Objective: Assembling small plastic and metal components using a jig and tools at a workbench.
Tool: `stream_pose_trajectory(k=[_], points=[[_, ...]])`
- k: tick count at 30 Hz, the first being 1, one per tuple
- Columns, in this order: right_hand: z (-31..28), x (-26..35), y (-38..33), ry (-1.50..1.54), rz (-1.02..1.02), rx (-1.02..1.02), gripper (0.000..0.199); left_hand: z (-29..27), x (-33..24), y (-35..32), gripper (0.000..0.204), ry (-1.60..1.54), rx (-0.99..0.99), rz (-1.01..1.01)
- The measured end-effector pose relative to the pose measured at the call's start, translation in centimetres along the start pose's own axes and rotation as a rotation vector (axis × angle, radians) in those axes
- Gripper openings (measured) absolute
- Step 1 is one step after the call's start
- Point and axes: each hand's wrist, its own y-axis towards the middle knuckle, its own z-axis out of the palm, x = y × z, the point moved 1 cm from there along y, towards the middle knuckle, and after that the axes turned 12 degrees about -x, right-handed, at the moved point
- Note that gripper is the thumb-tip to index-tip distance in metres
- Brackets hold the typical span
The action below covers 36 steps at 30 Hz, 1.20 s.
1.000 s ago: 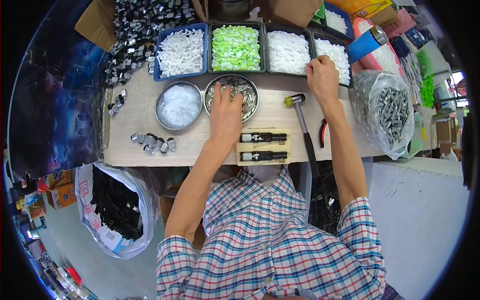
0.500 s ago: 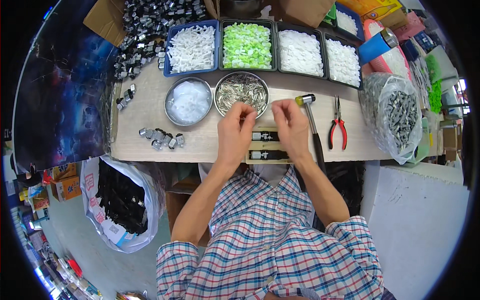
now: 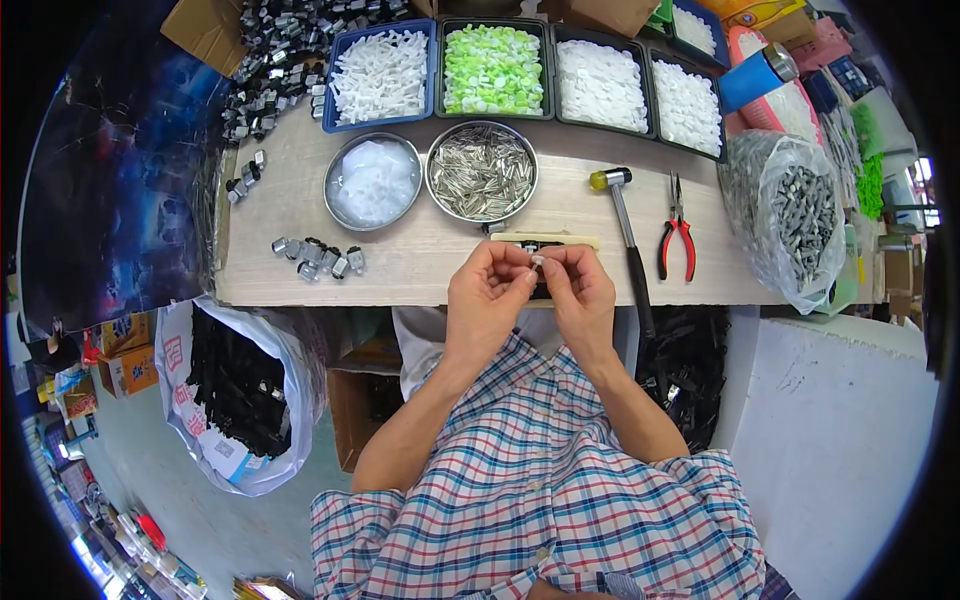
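Small pale part sits pinched between the fingertips of both hands, held just above the near edge of the bench. Left hand and right hand meet at the middle, fingers curled narrow around the piece, thumbs nearly touching. A wooden jig lies on the bench just behind the hands, partly hidden by them. Beyond it stands a steel bowl of metal pins, with a second bowl of clear pieces to its left. A hammer and red pliers lie to the right, well clear of the hands. Four trays line the back: white, green and two more white. A bag of grey parts rests at the far right. Finished pieces cluster at the left.
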Motion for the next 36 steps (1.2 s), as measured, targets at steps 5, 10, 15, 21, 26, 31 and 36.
stream_pose_trajectory(k=[5, 10, 15, 21, 26, 31, 36], points=[[-0.2, -0.1, -0.3, -0.043, 0.0, 0.015, 0.012, -0.1, 0.2, -0.2, 0.025, 0.01, -0.016, -0.001], [-0.6, 0.3, -0.1, -0.308, -0.473, 0.019, 0.014, -0.3, 0.2, -0.6, 0.032, 0.083, -0.036, -0.025], [-1.2, 0.0, -0.5, -0.359, -0.69, 0.026, 0.023, -0.3, -0.3, -1.5, 0.038, 0.048, -0.042, -0.061], [-2.0, -0.1, -0.9, -0.315, -0.667, 0.038, 0.024, -0.4, -0.2, -1.4, 0.038, -0.035, -0.033, -0.181], [-2.8, 0.1, -1.2, 0.018, -0.171, 0.14, 0.012, -0.8, 0.6, -1.3, 0.029, -0.081, -0.012, -0.194], [-4.3, 0.5, -0.7, -0.009, 0.131, 0.341, 0.014, -1.4, 0.8, -1.8, 0.02, -0.02, 0.057, -0.204], [-4.1, 2.4, -0.7, -0.323, -0.22, 0.431, 0.018, -1.3, 1.2, -2.2, 0.017, 0.098, 0.052, -0.103]])
